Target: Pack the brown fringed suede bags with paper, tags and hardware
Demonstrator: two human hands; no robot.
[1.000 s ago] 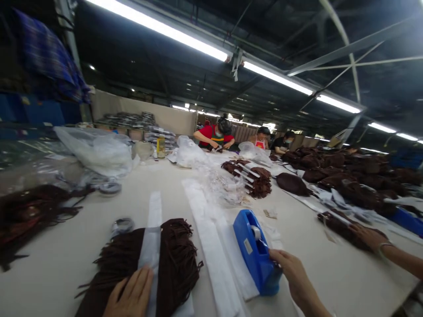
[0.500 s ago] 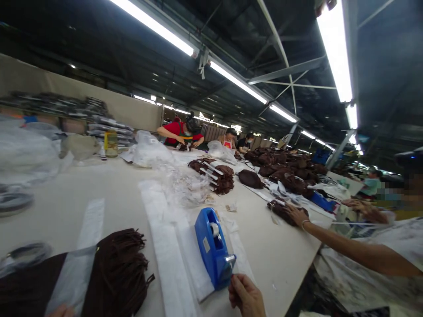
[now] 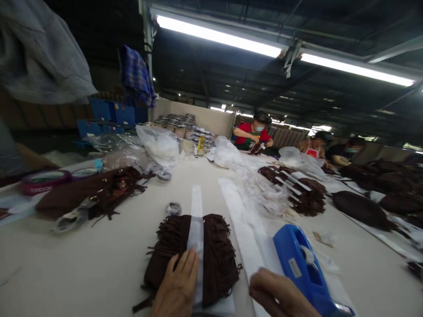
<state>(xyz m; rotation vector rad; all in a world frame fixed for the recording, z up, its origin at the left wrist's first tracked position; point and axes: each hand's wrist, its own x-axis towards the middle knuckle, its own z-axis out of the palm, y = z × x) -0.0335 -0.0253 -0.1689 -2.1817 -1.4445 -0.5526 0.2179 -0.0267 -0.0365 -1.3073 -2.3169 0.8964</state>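
A dark brown fringed bag (image 3: 214, 246) lies on the table in front of me. A white paper strip (image 3: 196, 207) runs lengthwise across its middle. My left hand (image 3: 180, 277) rests flat on the bag and strip, fingers stretched out. To the right, my right hand (image 3: 277, 290) hovers over white sheets (image 3: 246, 233), its fingers closed and blurred; whatever they pinch, if anything, I cannot make out. Just beyond this hand stands a blue tape dispenser (image 3: 299, 259) with a small roll of tape in it.
At left lies another brown bag (image 3: 79, 189), near purple tape rolls (image 3: 44, 180). Clear plastic bags (image 3: 158, 147) sit farther back. Bundled brown fringed pieces (image 3: 297, 189) lie at right, beside crumpled plastic (image 3: 264, 189). A co-worker in red (image 3: 253, 134) works across the table.
My view has swung left. My right hand has come away from the dispenser's cutting edge towards the bag. My left hand, mostly out of frame before, now shows flat on the bag.
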